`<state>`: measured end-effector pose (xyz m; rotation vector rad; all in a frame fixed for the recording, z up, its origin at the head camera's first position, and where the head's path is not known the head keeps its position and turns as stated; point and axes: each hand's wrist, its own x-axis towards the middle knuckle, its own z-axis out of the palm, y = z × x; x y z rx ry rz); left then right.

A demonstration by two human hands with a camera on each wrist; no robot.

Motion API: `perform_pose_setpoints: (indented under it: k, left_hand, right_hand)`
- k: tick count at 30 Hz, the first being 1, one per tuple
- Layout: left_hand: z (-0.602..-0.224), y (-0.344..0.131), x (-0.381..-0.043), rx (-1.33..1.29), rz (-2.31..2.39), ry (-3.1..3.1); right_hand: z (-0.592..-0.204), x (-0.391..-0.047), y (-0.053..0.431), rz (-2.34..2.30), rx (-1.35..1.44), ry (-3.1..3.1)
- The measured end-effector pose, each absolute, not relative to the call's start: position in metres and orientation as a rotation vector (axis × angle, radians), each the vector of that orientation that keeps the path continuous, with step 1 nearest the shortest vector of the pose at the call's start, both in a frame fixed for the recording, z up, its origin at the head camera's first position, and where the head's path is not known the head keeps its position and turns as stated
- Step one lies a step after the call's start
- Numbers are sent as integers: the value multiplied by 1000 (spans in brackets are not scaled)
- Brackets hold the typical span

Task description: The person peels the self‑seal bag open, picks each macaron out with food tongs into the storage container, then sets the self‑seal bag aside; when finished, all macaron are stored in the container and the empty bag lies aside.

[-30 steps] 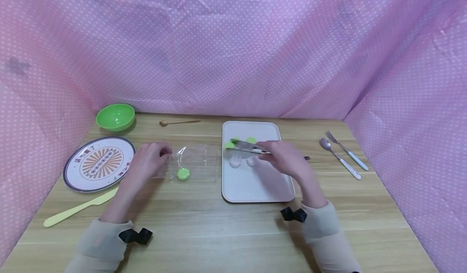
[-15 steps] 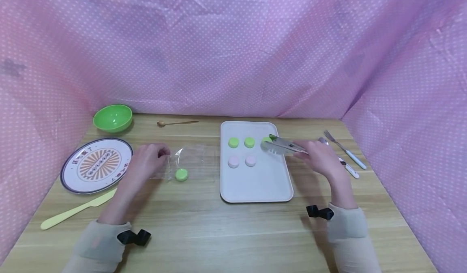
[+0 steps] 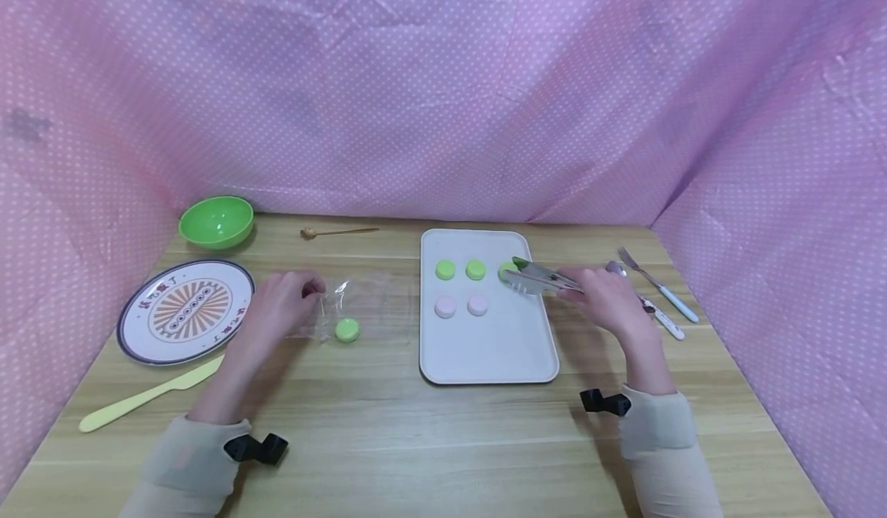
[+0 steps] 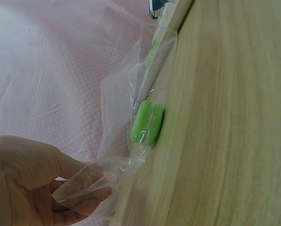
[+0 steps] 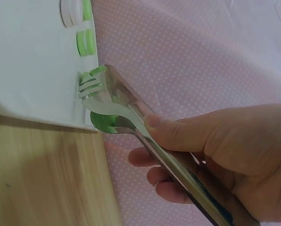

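My left hand (image 3: 280,302) pinches the mouth of a clear plastic bag (image 3: 381,299) lying on the table. Inside the bag is a green macaron (image 3: 347,330), whose two halves show in the left wrist view. With my right hand (image 3: 606,299) I grip metal serving tongs (image 5: 164,157), thumb on one arm and fingers curled under the other. The tongs' ends lie on either side of the rightmost green macaron (image 3: 508,269) on the white tray (image 3: 485,356); whether they squeeze it I cannot tell. Two other green macarons (image 3: 475,269) and two pale pink ones (image 3: 446,307) sit left of it.
At the left are a patterned plate (image 3: 185,312), a green bowl (image 3: 217,223) and a yellow plastic knife (image 3: 148,396). A small gold spoon (image 3: 339,232) lies at the back. A fork (image 3: 658,285) and a spoon (image 3: 667,322) lie at the right, beyond my right hand.
My right hand and the tongs have moved right, from over the tray's left macarons to the rightmost green one, and have held there since half a second ago. The left hand stays put.
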<state>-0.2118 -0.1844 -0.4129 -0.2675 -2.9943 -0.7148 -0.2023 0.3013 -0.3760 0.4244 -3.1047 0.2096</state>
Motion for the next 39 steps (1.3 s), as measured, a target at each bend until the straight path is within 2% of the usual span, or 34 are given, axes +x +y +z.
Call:
perform_pose_setpoints:
  k: [30, 39]
  left_hand:
    - [-413, -184, -209, -263, -723, -3004]
    - [-415, -185, -212, -268, -733, -3012]
  right_hand:
    - [-368, -197, 300, 277, 463, -3038]
    - [-359, -192, 254, 320, 659, -2939]
